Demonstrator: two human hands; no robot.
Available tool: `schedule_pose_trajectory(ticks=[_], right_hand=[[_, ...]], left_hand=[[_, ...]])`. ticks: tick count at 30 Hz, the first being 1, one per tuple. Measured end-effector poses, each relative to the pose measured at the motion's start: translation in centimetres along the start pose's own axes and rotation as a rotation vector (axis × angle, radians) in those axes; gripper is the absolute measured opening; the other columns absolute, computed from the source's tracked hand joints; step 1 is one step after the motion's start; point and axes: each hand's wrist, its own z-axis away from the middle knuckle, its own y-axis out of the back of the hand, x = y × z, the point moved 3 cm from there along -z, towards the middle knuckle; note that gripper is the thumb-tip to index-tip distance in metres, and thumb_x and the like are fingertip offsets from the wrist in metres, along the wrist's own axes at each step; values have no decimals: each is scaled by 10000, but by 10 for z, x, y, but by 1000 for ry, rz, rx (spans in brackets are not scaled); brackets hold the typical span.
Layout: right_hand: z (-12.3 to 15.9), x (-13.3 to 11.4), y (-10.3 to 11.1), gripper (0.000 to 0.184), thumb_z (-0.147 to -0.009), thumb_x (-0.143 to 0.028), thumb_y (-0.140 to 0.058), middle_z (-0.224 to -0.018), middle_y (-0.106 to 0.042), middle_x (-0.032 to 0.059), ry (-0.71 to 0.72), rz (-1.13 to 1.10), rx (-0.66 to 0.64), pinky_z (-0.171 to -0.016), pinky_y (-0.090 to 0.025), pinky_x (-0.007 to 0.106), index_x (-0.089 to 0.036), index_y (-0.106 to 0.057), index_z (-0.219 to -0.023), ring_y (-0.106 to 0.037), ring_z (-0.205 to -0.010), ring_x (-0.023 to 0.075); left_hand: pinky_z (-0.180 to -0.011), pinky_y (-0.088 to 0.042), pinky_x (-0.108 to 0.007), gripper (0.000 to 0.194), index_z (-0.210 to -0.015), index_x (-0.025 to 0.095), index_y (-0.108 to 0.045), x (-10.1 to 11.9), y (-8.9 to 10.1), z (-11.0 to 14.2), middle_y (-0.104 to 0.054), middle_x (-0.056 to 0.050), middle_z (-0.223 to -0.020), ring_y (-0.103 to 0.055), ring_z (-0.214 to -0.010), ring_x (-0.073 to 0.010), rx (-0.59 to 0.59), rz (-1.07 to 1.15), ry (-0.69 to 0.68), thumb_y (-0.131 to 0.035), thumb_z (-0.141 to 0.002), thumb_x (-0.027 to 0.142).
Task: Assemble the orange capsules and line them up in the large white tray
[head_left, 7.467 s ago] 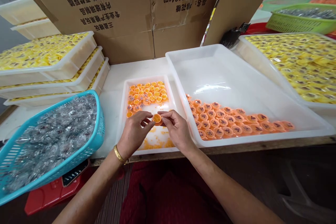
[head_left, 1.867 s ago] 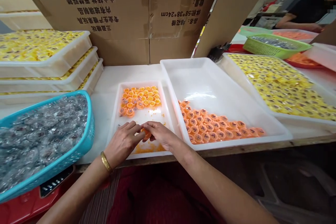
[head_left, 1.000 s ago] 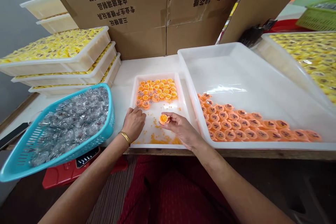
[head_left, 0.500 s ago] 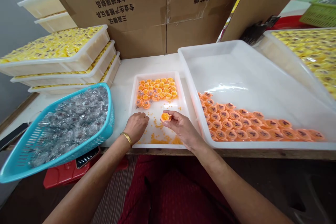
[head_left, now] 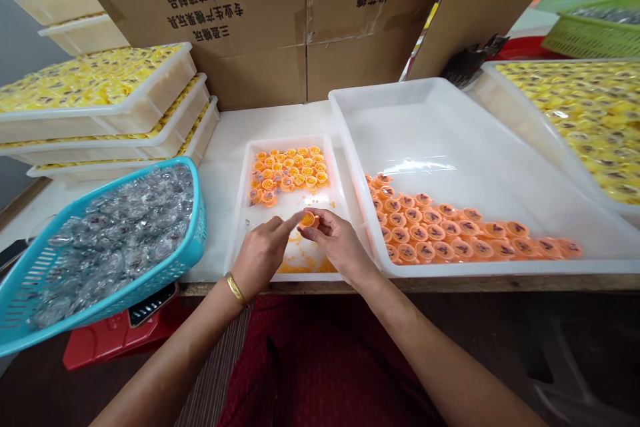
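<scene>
Between the finger and thumb of my right hand is a small orange toy cup with orange bits inside. My left hand, a gold bangle at its wrist, stretches its index finger onto the cup's rim; the other fingers are curled and partly hidden. Both hands are above the near part of a small white tray. Filled orange cups stand in rows at that tray's far end. Loose orange bits lie scattered on its bottom near me.
On the left, a blue basket holds clear-wrapped pieces, before stacked trays of yellow items. The large white tray at right contains orange cups with dark-marked tops. A cardboard box stands behind; another yellow-filled tray is far right.
My left hand has moved right from the tray's left side, and its index finger now touches the cup. My right hand still holds the cup. The view has shifted slightly.
</scene>
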Motion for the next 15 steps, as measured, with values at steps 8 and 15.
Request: schedule_pose_trajectory(ticks=[8, 15], right_hand=[[4, -9, -3, 412, -671, -371, -752, -951, -669, 40, -47, -124, -53, -924, -499, 407, -171, -641, -1014, -646, -885, 176], [5, -9, -2, 411, -702, -346, -733, -990, -675, 54, -51, -114, -76, -921, -500, 403, -180, -626, -1062, -647, -908, 183]], left_hand=[[-632, -434, -236, 175, -861, 146, -678, -15, 3, 2, -663, -26, -798, -615, -699, -117, 103, 1234, 496, -706, -704, 217], [-657, -434, -249, 233, -942, 182, -718, -15, -1, 4, -672, -16, -782, -622, -706, -122, 95, 1278, 526, -720, -716, 240]])
